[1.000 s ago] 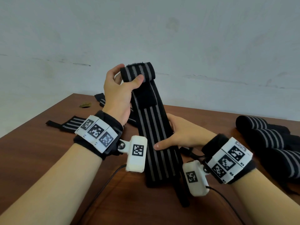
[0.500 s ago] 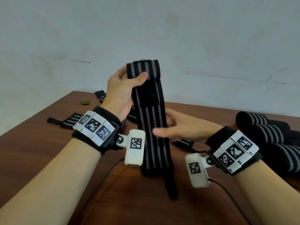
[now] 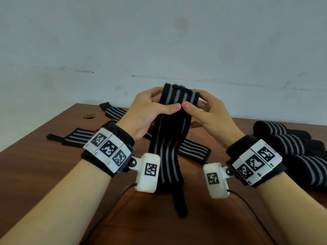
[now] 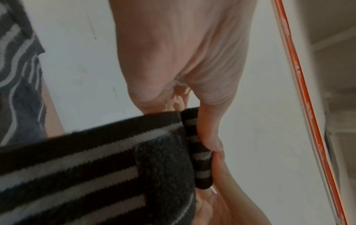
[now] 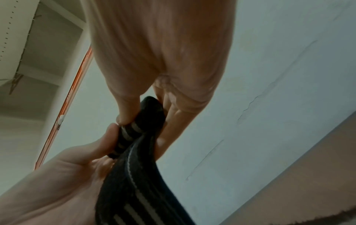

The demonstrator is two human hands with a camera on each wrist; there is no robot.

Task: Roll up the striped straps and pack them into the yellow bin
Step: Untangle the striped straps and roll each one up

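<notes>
Strap in hand: a long black elastic strap with grey lengthwise stripes (image 3: 168,147) is held up above the brown wooden bench (image 3: 44,170), its top end turned over into a small roll; the rest hangs down toward the near edge, and its narrow black tail (image 3: 179,203) lies on the wood.
Left hand: the left hand (image 3: 143,112) pinches the left side of the rolled top, thumb across the front, fingers curled behind.
Right hand: the right hand (image 3: 210,114) pinches the right side the same way; the two thumb tips nearly meet at the middle of the strap.
Wrist views: the left wrist camera shows the small striped roll (image 4: 198,152) pressed under both thumbs beside a fuzzy dark patch; the right wrist camera shows that roll (image 5: 134,129) squeezed between thumb and fingers.
Loose straps: several flat striped straps (image 3: 79,137) lie toward the far left of the bench, one more (image 3: 192,149) behind the held strap.
Finished rolls: three rolled striped straps (image 3: 286,144) lie side by side along the right edge.
Yellow bin: not seen in any view.
</notes>
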